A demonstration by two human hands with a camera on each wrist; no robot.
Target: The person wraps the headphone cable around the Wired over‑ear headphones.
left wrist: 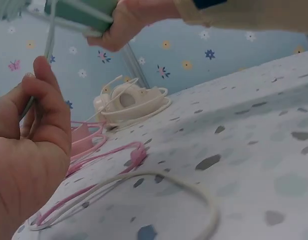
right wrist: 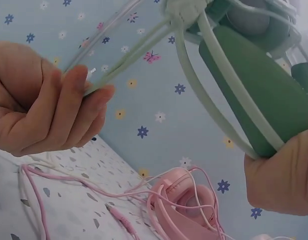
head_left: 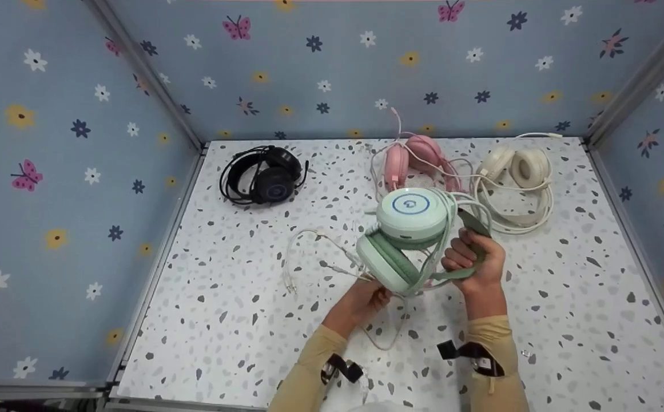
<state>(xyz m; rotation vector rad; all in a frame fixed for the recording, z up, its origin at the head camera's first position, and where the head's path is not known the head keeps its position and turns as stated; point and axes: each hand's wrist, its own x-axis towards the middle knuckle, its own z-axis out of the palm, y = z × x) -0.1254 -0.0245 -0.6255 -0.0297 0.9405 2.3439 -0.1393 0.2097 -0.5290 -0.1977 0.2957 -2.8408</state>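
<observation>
Cable (right wrist: 114,71) sits pinched between the thumb and curled fingers of the left hand (head_left: 361,302), and just above and to the right of it the mint-green headphones (head_left: 417,223) are held over the speckled table (head_left: 223,343) by the right hand (head_left: 483,263), whose fingers clench the darker green headband (right wrist: 288,110). Their pale, round ear cups (head_left: 386,214) have deeper green cushions (head_left: 396,256), the upper one bearing a blue ring (head_left: 411,203), with more cable looped around them.
</observation>
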